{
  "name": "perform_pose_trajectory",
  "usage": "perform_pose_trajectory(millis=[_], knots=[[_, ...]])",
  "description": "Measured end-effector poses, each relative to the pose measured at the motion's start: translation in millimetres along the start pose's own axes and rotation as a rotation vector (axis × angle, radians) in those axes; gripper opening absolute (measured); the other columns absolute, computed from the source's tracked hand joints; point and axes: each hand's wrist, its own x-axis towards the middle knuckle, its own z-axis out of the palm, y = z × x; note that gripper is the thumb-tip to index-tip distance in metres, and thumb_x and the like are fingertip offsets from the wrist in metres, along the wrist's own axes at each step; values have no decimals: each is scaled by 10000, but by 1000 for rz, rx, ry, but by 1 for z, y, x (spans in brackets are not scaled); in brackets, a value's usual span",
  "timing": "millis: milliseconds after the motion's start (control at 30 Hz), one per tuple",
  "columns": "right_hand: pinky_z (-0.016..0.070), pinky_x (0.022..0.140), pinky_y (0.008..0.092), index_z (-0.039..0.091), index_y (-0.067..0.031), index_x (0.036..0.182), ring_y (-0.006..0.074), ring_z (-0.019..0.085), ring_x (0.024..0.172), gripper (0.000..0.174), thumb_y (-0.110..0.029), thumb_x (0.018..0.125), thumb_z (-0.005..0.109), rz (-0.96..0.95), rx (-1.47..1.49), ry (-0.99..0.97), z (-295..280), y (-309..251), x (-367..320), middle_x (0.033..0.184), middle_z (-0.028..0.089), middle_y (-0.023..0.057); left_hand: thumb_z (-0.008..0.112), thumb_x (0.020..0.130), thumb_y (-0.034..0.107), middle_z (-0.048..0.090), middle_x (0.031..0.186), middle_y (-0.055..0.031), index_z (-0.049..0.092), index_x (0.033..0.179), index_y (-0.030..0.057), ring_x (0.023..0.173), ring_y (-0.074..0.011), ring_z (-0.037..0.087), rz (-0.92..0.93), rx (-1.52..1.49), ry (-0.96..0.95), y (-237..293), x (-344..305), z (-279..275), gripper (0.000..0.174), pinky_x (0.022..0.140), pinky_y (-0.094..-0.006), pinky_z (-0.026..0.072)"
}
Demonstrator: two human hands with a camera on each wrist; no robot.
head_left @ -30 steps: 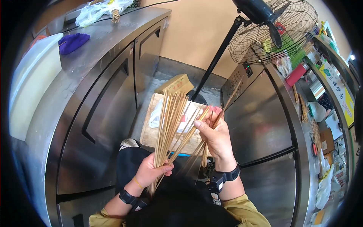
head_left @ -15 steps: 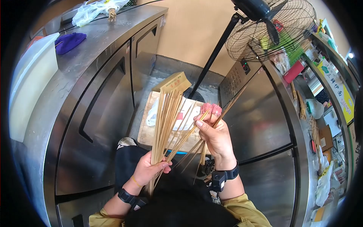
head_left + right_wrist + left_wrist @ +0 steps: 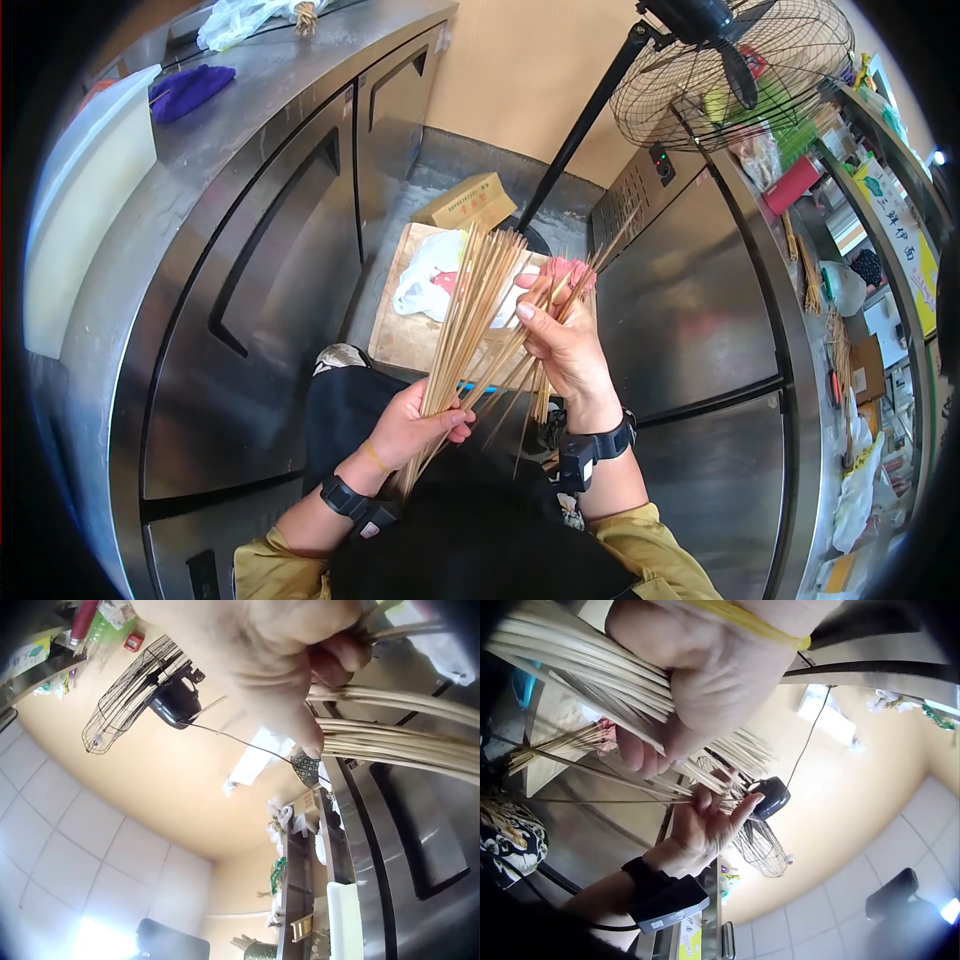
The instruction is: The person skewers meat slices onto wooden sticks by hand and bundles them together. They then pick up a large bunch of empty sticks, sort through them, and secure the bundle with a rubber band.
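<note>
A thick bundle of thin bamboo skewers stands fanned upward in my left hand, whose fingers wrap its lower part. To the right, my right hand pinches a few skewers between thumb and fingers; some of them slant down toward the left hand. One darker skewer sticks out past the right hand, up and to the right. Just behind the right fingertips shows pink meat on skewers, partly hidden by that hand. In the left wrist view, skewers pass under the left palm.
Beyond the hands lies a wooden board bearing a white plastic bag. A cardboard box sits behind it. Steel cabinets flank both sides, and a black standing fan leans in at upper right.
The left hand and its bundle have come closer to the right hand, and the skewer tops now overlap near the right fingers. The head view has shifted slightly.
</note>
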Motion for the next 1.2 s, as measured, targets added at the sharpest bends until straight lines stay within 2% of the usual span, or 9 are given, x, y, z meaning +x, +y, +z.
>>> perform_pose_trajectory(millis=[67, 100, 200, 300, 500, 600, 800, 1200], knots=[[274, 464, 142, 553, -42, 1053, -5, 410, 574, 286, -101, 809, 689, -18, -88, 66, 2, 1, 3, 802, 556, -42, 598, 861, 29, 627, 936, -132, 487, 1027, 23, 772, -168, 640, -34, -11, -23, 1, 0, 3, 201, 700, -291, 546], [285, 450, 146, 576, -62, 969, 0, 405, 536, 218, -109, 799, 703, 3, -109, 35, -2, 3, 5, 779, 560, -41, 589, 861, 18, 627, 943, -135, 485, 1035, 24, 777, -169, 639, -51, -16, -35, 1, 0, 4, 203, 703, -294, 544], [277, 428, 157, 578, -85, 886, 8, 382, 490, 153, -96, 798, 702, 28, -31, 94, -8, 11, 7, 730, 548, -47, 576, 865, 12, 619, 968, -141, 470, 1071, 24, 795, -183, 640, -49, 0, -52, 3, -1, 6, 232, 709, -298, 543], [266, 416, 166, 565, -101, 854, 15, 371, 472, 148, -84, 797, 701, 54, 9, 110, -10, 12, 7, 700, 542, -46, 575, 899, 117, 603, 1003, -153, 457, 1116, 24, 838, -183, 628, -7, 26, -122, -1, 0, 1, 265, 742, -307, 540], [267, 424, 167, 578, -85, 851, 19, 372, 476, 136, -70, 794, 700, 43, 4, 92, -14, 11, 5, 713, 565, -34, 540, 920, 143, 610, 982, -146, 409, 1223, 23, 811, -186, 635, -4, -24, -94, 6, -3, 5, 352, 722, -306, 543], [270, 427, 166, 586, -69, 866, 19, 375, 480, 133, -67, 794, 698, 37, 4, 79, -14, 11, 4, 721, 574, -30, 532, 924, 140, 613, 975, -144, 401, 1232, 28, 798, -184, 638, 6, -11, -78, 8, -4, 5, 354, 713, -306, 547], [251, 427, 160, 580, -64, 955, 10, 359, 492, 187, -35, 798, 678, 32, 3, 70, -10, 9, 3, 750, 558, -42, 530, 926, 141, 613, 979, -143, 411, 1223, 30, 795, -179, 639, 29, -2, -66, 7, -4, 4, 339, 713, -312, 550], [247, 429, 158, 584, -54, 937, 6, 345, 483, 144, -51, 817, 664, 43, 85, 63, -12, 8, -1, 721, 539, -38, 554, 906, 116, 626, 954, -135, 479, 1157, 12, 781, -183, 640, -1, -3, -37, 4, -4, 4, 282, 710, -320, 552]])
